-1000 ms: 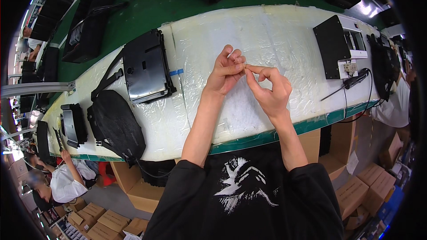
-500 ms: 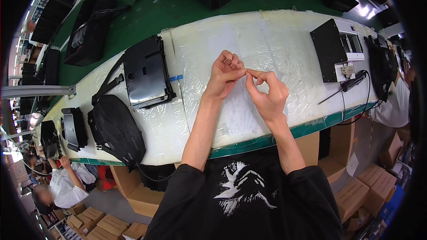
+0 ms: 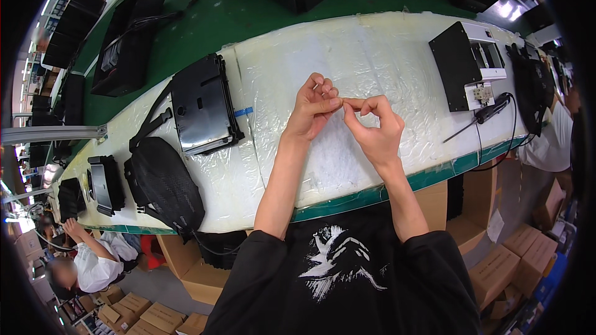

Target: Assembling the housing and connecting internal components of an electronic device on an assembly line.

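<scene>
Above the film-covered white work surface, near its middle, the left hand and the right hand meet at the fingertips. The left thumb and forefinger come together in a pinch, its other fingers curled loosely upward; the right thumb and forefinger pinch toward the same spot from the other side. Whether either hand is clamped on something cannot be told: any piece between the tips is too small to make out, and would sit right where the two pinches touch.

Well apart to the left of the left hand lies a flat black unit with a glossy face, a blue strip jutting from its right edge toward the hand. Nearer the person on that side rests a black mesh bag, with a smaller black unit further left.

To the right of the right hand, also well apart, a screwdriver with a black handle lies with its shaft pointing back toward the hand. Just beyond it stands a black-and-white housing. At the far left, a co-worker's hand reaches to the table edge.
</scene>
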`<state>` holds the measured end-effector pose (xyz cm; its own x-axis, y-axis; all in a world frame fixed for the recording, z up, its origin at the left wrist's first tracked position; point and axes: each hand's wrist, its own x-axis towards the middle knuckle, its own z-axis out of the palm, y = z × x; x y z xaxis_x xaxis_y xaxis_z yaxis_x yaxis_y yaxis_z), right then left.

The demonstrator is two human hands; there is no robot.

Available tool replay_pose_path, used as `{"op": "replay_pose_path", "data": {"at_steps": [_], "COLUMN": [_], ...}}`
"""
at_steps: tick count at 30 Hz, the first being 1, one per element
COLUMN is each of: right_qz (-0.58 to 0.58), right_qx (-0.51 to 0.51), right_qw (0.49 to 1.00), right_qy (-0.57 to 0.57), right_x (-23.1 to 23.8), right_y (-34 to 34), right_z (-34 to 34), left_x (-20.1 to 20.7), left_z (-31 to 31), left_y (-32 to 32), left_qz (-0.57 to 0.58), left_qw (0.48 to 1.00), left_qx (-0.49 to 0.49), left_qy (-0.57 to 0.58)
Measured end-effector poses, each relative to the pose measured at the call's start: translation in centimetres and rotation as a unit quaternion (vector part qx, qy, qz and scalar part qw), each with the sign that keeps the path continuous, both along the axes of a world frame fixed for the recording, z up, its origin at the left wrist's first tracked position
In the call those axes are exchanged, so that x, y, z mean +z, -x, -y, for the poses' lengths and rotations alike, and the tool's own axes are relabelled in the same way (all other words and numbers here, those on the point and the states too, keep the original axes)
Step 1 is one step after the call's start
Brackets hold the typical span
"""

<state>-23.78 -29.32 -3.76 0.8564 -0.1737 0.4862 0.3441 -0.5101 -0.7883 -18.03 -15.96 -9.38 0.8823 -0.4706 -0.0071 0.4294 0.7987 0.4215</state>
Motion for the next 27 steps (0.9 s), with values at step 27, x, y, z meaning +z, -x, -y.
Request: {"op": "replay_pose_path", "data": {"at_steps": [27], "right_qz": [-0.168], "right_qx": [-0.126], "right_qw": [0.976], "right_qy": [-0.058], "right_x": [-5.2], "right_y": [-1.5], "right_z": [3.6], "left_x": [0.0], "left_z": [-0.7], "left_y": [-0.1], "left_qz": [-0.03], "left_qw": [0.947], "left_qx": [-0.092], "left_qy": [0.306]}}
